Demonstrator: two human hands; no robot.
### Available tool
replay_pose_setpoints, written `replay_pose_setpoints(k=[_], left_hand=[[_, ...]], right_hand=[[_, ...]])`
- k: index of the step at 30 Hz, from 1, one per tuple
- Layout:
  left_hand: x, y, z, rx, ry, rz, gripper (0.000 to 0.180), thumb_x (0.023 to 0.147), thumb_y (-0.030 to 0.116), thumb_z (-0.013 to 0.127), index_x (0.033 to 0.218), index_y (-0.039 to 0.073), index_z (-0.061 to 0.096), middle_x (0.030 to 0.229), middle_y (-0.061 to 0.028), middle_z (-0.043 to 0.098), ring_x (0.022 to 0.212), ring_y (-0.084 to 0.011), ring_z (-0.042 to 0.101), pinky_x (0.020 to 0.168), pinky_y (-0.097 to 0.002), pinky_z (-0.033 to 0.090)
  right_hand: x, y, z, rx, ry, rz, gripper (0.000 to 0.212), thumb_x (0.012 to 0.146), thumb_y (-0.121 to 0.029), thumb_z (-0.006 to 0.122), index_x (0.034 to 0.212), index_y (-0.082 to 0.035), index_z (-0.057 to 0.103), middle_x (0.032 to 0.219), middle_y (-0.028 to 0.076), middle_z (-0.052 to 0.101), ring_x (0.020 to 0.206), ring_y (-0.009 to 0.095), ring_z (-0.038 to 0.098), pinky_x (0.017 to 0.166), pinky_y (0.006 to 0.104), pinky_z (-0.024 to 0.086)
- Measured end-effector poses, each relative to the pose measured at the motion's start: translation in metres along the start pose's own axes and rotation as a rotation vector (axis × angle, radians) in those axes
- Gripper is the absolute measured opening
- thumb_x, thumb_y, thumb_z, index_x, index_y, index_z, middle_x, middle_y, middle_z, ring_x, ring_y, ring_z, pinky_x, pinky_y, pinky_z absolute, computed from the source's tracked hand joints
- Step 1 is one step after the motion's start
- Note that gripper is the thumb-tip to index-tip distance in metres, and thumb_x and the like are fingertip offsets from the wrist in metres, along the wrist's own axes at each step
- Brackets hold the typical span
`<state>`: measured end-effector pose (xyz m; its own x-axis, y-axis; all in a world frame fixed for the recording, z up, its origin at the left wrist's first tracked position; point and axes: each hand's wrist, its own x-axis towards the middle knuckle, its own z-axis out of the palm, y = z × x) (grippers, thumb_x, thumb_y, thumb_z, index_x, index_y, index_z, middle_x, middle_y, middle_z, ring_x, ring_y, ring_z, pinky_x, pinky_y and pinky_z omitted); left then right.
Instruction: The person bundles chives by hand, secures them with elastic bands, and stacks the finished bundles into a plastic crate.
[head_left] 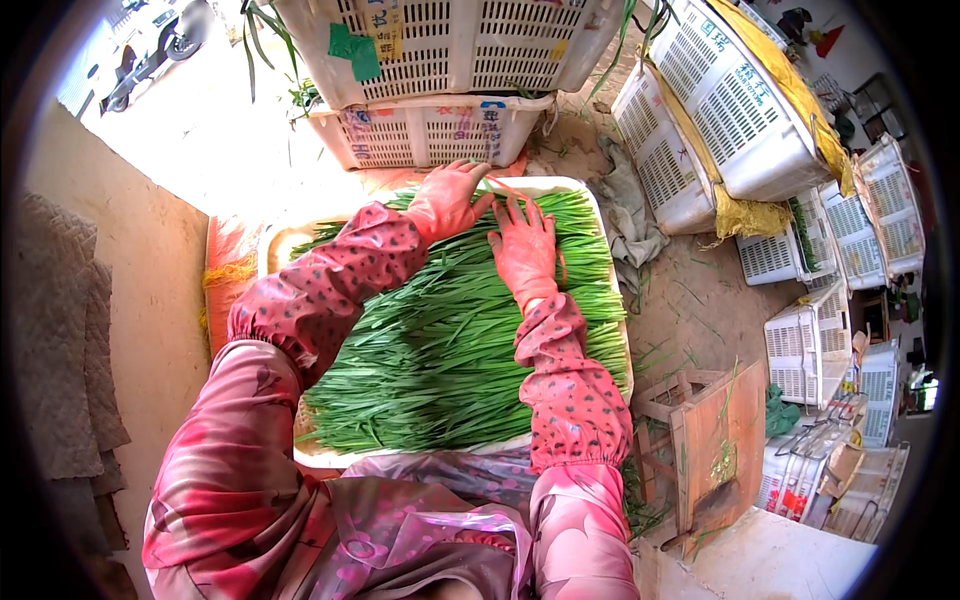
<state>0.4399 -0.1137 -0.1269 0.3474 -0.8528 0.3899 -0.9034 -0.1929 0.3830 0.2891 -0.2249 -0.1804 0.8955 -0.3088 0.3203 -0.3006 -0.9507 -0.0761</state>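
Observation:
A bed of garlic chives (430, 340), long flat green leaves with paler ends to the right, fills a shallow white crate (610, 250) in front of me. I wear orange-pink rubber gloves and dotted sleeve covers. My left hand (450, 203) lies across the far edge of the chives, fingers stretched and thumb apart. Just to its right, my right hand (526, 250) rests palm down on the leaves with its fingers spread. A thin red strip (512, 188) runs between the fingertips of both hands; whether either hand grips it is hard to see.
Stacked white slotted crates (430, 135) stand just beyond. More crates (740, 110) with yellow cloth pile up at the right. A small wooden stool (715, 440) stands at the near right, a grey cloth (630, 215) by the crate. A wall (130, 260) borders the left.

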Motion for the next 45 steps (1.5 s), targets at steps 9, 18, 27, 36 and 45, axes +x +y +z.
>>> replay_pose_setpoints(k=[9, 18, 27, 36, 45], left_hand=[[0.006, -0.004, 0.046, 0.168, -0.166, 0.182, 0.048, 0.097, 0.043, 0.046, 0.118, 0.002, 0.06, 0.098, -0.0217, 0.068, 0.103, -0.0415, 0.059, 0.107, -0.0584, 0.031], [-0.052, 0.0, 0.067, 0.184, 0.038, -0.265, 0.051, 0.098, 0.039, 0.047, 0.131, 0.001, 0.054, 0.118, -0.0254, 0.063, 0.111, -0.0426, 0.057, 0.095, -0.0486, 0.045], [-0.05, -0.016, 0.067, 0.159, -0.043, -0.285, 0.05, 0.099, 0.047, 0.041, 0.122, 0.006, 0.057, 0.117, -0.0239, 0.063, 0.108, -0.0446, 0.057, 0.091, -0.0515, 0.046], [-0.029, -0.016, 0.039, 0.075, -0.098, -0.204, 0.07, 0.097, 0.057, 0.045, 0.131, -0.004, 0.054, 0.113, -0.0291, 0.064, 0.108, -0.046, 0.059, 0.093, -0.0501, 0.046], [-0.108, 0.094, 0.066, 0.199, -0.013, 0.007, 0.072, 0.094, 0.048, 0.052, 0.146, 0.001, 0.039, 0.145, -0.021, 0.044, 0.137, -0.0445, 0.034, 0.116, -0.0575, 0.019]], right_hand=[[-0.008, -0.005, -0.001, 0.113, 0.085, 0.025, 0.048, 0.08, -0.033, 0.072, 0.121, -0.01, 0.064, 0.136, 0.006, 0.053, 0.133, 0.03, 0.038, 0.109, 0.0534, 0.029], [-0.009, -0.012, -0.01, 0.157, 0.085, 0.054, 0.052, 0.084, -0.032, 0.069, 0.131, -0.014, 0.059, 0.136, 0.006, 0.054, 0.13, 0.03, 0.043, 0.109, 0.0527, 0.03], [-0.12, 0.025, -0.074, 0.877, 0.354, 0.5, 0.034, 0.095, -0.021, 0.061, 0.124, -0.004, 0.062, 0.122, 0.015, 0.066, 0.112, 0.03, 0.063, 0.098, 0.036, 0.048], [-0.178, 0.107, -0.098, 0.801, 0.422, 0.839, 0.044, 0.1, -0.027, 0.054, 0.134, 0.001, 0.054, 0.131, 0.018, 0.061, 0.119, 0.026, 0.06, 0.1, 0.0328, 0.045], [-0.204, 0.127, -0.09, 0.801, 0.273, 0.647, 0.034, 0.094, -0.021, 0.06, 0.125, -0.009, 0.063, 0.123, 0.015, 0.066, 0.114, 0.03, 0.062, 0.096, 0.0374, 0.048]])
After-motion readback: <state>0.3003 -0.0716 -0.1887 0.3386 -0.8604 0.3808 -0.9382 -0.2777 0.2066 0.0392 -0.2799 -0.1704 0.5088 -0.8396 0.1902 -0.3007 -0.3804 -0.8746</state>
